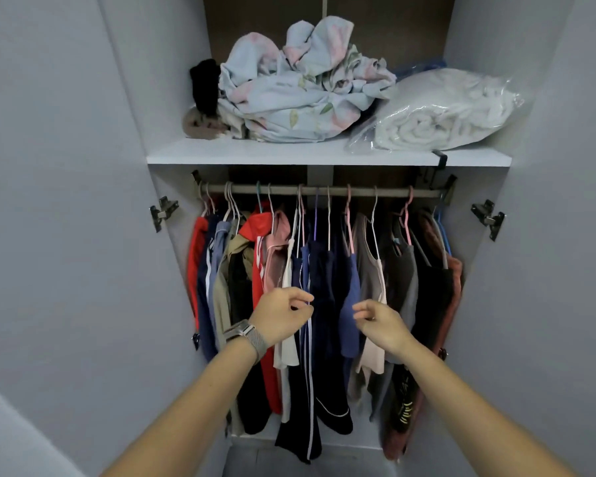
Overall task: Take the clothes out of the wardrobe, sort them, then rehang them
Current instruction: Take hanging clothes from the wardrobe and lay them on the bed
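**First step: reaching in, nothing off the rail yet**

Both arms out toward the packed row of mixed-colour hanging clothes (324,270) in the open grey wardrobe (516,270), all on thin wire hangers along the grey metal rail (324,191). Left hand (281,316), with mesh-band wristwatch (245,337), loosely curled right in front of the navy white-striped trousers (307,339); grip narrow, apparently empty. Right hand (381,321) just beside, fingers relaxed, holding nothing, near the blue garment (351,304). Above, on the white shelf (255,154), a crumpled floral sheet (300,84) and a bagged white blanket (441,113). Next, by the look of it: up to the hanger hooks, lift clear of the rail.
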Motion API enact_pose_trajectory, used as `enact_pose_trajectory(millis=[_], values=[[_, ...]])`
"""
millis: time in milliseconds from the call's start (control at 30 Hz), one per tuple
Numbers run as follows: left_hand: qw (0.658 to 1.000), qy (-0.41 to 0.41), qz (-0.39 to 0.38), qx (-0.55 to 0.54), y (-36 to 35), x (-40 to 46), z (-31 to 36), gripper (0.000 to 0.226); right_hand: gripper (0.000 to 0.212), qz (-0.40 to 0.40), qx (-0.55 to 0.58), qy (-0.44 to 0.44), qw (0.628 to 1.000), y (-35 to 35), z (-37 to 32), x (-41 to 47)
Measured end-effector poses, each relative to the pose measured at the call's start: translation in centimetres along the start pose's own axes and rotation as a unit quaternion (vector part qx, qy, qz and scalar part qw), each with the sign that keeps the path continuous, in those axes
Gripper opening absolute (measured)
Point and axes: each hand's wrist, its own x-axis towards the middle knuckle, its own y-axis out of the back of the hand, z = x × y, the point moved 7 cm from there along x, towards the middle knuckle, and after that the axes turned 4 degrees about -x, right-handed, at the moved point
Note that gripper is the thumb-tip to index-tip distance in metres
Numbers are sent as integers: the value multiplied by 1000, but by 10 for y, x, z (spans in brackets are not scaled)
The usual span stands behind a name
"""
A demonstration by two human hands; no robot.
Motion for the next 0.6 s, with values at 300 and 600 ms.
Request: enact_pose_trajectory(millis=[300,600], values=[[954,139,18,-263,-15,136,-61,24,33,26,66,3,997,-23,-19,147],[951,167,-8,-259,-25,238,-95,20,53,61,23,-68,996,-33,-15,263]])
